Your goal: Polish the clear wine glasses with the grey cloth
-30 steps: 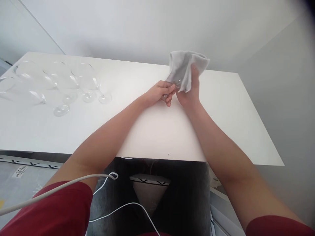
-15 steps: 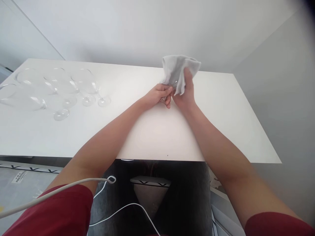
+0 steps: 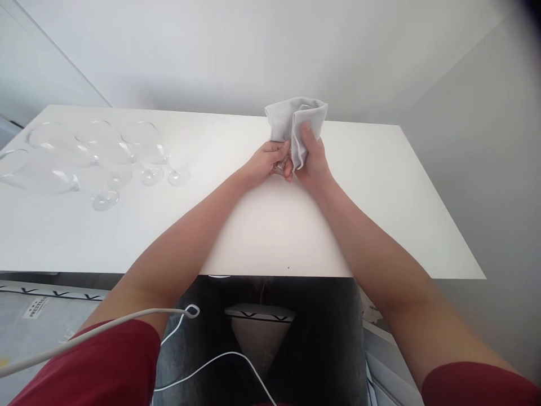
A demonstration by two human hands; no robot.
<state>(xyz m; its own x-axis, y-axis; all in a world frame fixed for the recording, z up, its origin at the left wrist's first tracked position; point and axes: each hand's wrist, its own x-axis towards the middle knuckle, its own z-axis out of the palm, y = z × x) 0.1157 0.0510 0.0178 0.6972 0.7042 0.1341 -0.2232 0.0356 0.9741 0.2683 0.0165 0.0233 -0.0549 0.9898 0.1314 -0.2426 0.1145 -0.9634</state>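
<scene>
Head view: one grey cloth (image 3: pixel 279 119), folded, the landmark for this entry. Right hand (image 3: pixel 313 155), at the cloth's right side, grip closed on the fabric, thumb over the fold. Left hand (image 3: pixel 265 160), just below and left of the cloth, grip clamped on a clear glass (image 3: pixel 279 167), its lower part showing between the fingers, the remainder hidden. Four stemmed glasses (image 3: pixel 103 148), clear, grouped well left of the cloth. White table (image 3: pixel 270 231), beneath the cloth. Pale wall (image 3: pixel 236 56), beyond the cloth.
</scene>
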